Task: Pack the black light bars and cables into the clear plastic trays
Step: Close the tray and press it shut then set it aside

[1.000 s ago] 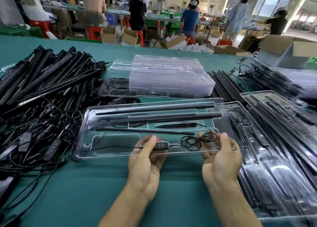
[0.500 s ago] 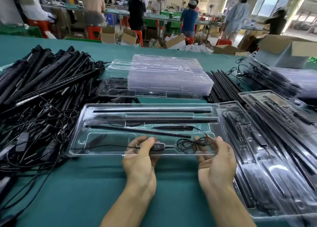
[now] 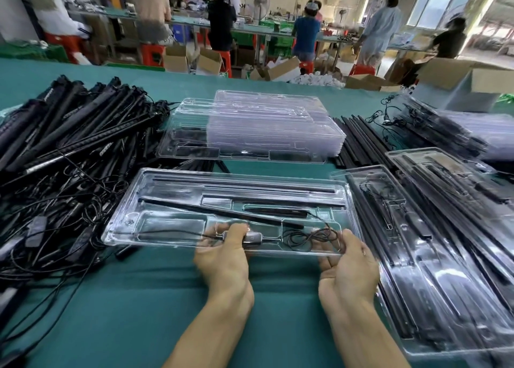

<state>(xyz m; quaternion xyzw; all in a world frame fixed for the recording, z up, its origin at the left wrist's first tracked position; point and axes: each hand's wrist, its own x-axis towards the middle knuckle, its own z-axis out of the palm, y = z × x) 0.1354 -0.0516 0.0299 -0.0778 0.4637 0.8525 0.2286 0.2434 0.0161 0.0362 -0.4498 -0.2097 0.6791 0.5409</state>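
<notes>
Tray, shifted slightly leftward, is clamped at its near rim by left hand and right hand; light, bendy, best supported underneath.

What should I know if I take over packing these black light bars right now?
Left hand grips the near edge of the clear plastic tray, thumb on the small black cable controller.
Right hand grips the same edge by the coiled thin black cable.
Done: long black light bars sit in the tray's far slots.
To do: one slim black bar lies slantwise, unseated; then the pile of loose black bars and cables.
</notes>
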